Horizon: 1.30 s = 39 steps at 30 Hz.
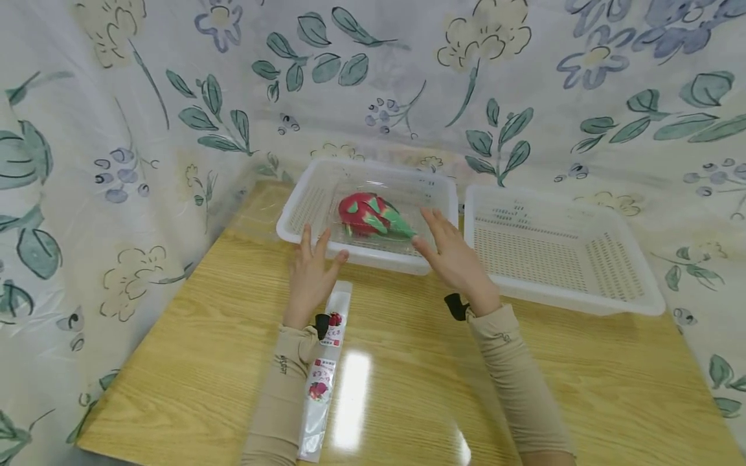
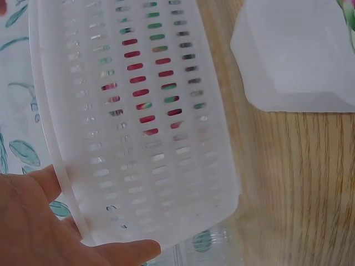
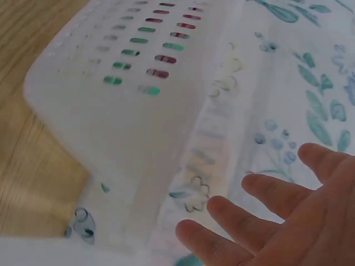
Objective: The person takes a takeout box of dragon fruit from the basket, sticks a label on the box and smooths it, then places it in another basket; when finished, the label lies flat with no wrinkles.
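- A red and green dragon fruit point(image 1: 373, 215) is seen lying in a clear plastic box point(image 1: 379, 226), which sits inside the left white basket point(image 1: 303, 234) at the far side of the wooden table point(image 1: 192, 336).
- The left hand point(image 1: 311, 275) is held at the basket's near rim with fingers spread and nothing gripped; contact with the rim cannot be told.
- The right hand point(image 1: 454, 252) is held open above the near right corner of the same basket, fingers straight, as if flanking it.
- A second white basket point(image 1: 629, 299) stands just to the right, holding nothing visible.
- A printed plastic sleeve point(image 1: 326, 369) lies on the table beside the left forearm.
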Available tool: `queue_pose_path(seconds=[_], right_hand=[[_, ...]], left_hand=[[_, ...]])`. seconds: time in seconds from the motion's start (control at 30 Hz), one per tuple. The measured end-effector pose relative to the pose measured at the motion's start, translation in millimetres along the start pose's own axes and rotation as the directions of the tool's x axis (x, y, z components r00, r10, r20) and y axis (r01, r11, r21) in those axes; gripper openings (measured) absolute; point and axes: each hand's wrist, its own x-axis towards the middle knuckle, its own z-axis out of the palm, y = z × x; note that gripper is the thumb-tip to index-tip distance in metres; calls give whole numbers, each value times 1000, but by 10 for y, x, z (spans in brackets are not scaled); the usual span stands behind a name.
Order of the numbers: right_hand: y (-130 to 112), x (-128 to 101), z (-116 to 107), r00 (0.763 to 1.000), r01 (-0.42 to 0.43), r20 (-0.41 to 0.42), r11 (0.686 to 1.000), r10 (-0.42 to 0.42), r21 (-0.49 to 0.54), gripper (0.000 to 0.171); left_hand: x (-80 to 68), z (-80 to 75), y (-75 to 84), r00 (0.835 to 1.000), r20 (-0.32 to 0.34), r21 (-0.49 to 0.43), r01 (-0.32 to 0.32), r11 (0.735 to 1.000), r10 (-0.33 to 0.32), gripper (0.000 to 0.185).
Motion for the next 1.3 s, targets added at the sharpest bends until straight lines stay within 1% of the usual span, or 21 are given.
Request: queue_pose_path(seconds=[0.1,0.23,0.3,0.37,0.47,0.53,0.6,0.67,0.73,0.8,0.9,0.93,1.0,1.07,1.1,1.13,1.17,1.23,1.3], right_hand=[[-9,224,10,999,-9,43,999,8,33,82],[-6,468,-4,995,-51,92,997,46,56,82],[-7,580,-12,992,-62,116,995,54,72,82],[-5,684,-24,989,-72,136,989,55,126,81],[5,827,-35,983,-109,170,968,71,224,78],[5,904,-43,976,-153,194,944,98,293,76],[6,977,-49,966,-201,223,919,129,340,75],[5,1044,-66,945,-271,277,889,173,370,76],[11,1106,-101,916,-345,336,856,218,386,78],[25,1162,-138,880,-427,388,814,274,394,81],[16,1257,-169,831,-513,447,767,332,385,87],[17,1283,-170,821,-529,452,761,348,375,90],[34,1339,-153,807,-543,460,770,370,334,89],[63,1385,-131,788,-560,476,776,391,291,85],[83,1410,-116,783,-563,478,781,399,271,83],[102,1432,-101,773,-574,480,779,414,253,81],[116,1449,-88,761,-589,490,770,426,245,79],[137,1471,-69,727,-634,513,732,456,249,82],[142,1486,-45,687,-692,538,666,489,278,89]], left_hand=[[-2,-2,3,1000,2,-10,1,1000,-1,83],[1,-2,-3,1000,11,-19,1,1000,-1,88],[9,-4,-19,1000,9,-15,5,1000,-5,87],[15,-1,-25,1000,3,-12,7,1000,-7,83],[23,-6,-28,1000,0,-20,12,1000,-12,76],[27,-7,-28,1000,9,-22,17,1000,-17,75],[28,-2,-31,1000,19,-23,22,999,-22,75],[28,6,-36,999,23,-23,25,999,-25,76],[26,13,-39,999,21,-17,24,1000,-24,77],[21,21,-36,1000,17,-18,21,1000,-21,78],[15,12,-61,1000,12,-23,21,1000,-21,81],[14,13,-67,1000,10,-26,19,999,-19,83],[11,15,-74,1000,5,-28,16,999,-16,87],[9,19,-74,1000,1,-28,12,1000,-12,91],[8,21,-71,1000,2,-29,10,1000,-10,93],[8,20,-66,1000,2,-33,9,999,-9,95],[8,20,-63,1000,3,-33,10,999,-10,96],[10,13,-62,1000,2,-30,7,1000,-7,98],[18,0,-74,1000,-9,-21,0,1000,0,101]])
